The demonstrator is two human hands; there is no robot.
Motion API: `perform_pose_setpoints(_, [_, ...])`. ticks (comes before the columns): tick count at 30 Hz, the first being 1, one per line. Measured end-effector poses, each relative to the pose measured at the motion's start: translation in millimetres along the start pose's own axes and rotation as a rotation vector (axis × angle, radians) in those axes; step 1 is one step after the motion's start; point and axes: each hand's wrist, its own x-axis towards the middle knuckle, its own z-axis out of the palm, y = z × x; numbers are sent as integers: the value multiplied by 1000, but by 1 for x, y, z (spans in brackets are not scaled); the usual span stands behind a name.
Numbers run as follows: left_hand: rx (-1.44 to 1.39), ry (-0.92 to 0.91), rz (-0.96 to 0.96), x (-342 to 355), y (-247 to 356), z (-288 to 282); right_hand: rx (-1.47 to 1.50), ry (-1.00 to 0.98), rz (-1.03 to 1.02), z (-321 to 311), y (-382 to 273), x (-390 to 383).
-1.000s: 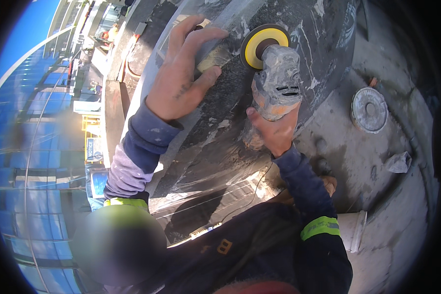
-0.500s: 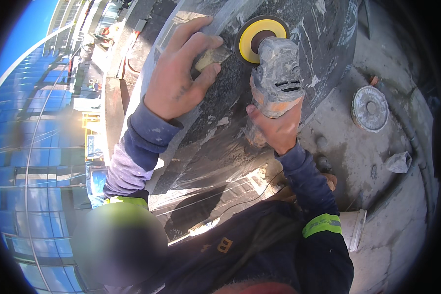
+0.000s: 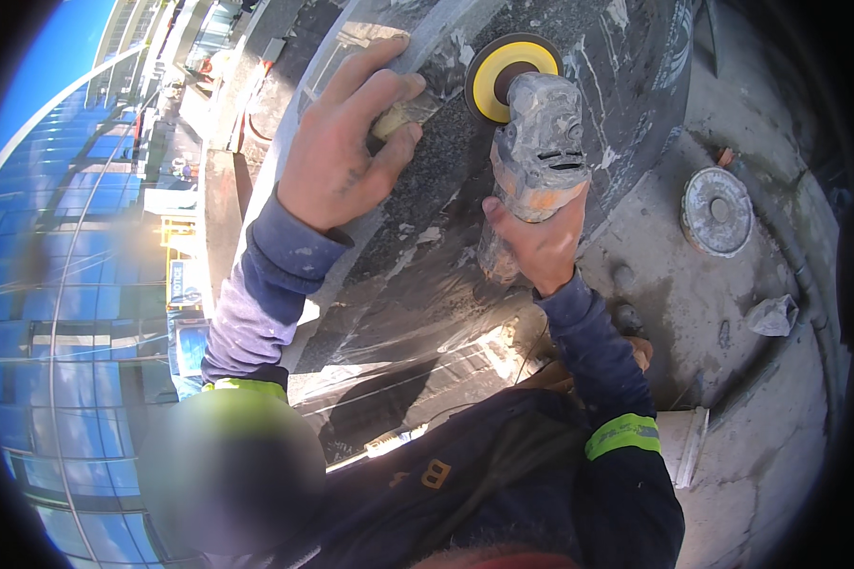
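Observation:
My right hand (image 3: 541,237) is closed round a dust-caked angle grinder (image 3: 536,133) with faded orange showing, its yellow-and-black disc (image 3: 498,76) at the upper end over a dark, mottled stone-like surface (image 3: 617,123) streaked with pale residue. My left hand (image 3: 351,152) has bent fingers around a small dull yellowish block (image 3: 389,121) on the same surface, just left of the disc, near a pale edge of the slab. The block is partly hidden by my fingers.
On the concrete floor at right are a dusty round lid (image 3: 716,211), a crumpled pale bag (image 3: 770,315), a hose (image 3: 797,266) and a white bucket (image 3: 683,446). A cord (image 3: 527,356) runs below me. Glass facade (image 3: 66,313) and yellow barrier (image 3: 176,232) appear at left.
The grinder and my right hand rose slightly by half a second ago, then shifted a little right. My left fingers have closed in more around the block since one second ago.

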Motion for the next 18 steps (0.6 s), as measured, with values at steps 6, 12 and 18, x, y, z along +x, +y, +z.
perform_pose_setpoints(6, [2, -2, 13, 1, 0, 0, -32, -33, -36, -3, -2, -1])
perform_pose_setpoints(12, [48, -10, 19, 0, 2, -1, 20, -2, 5, -1, -12, 7])
perform_pose_setpoints(18, [48, -8, 44, 0, 0, 0, 82, 15, -3, 5, -23, 14])
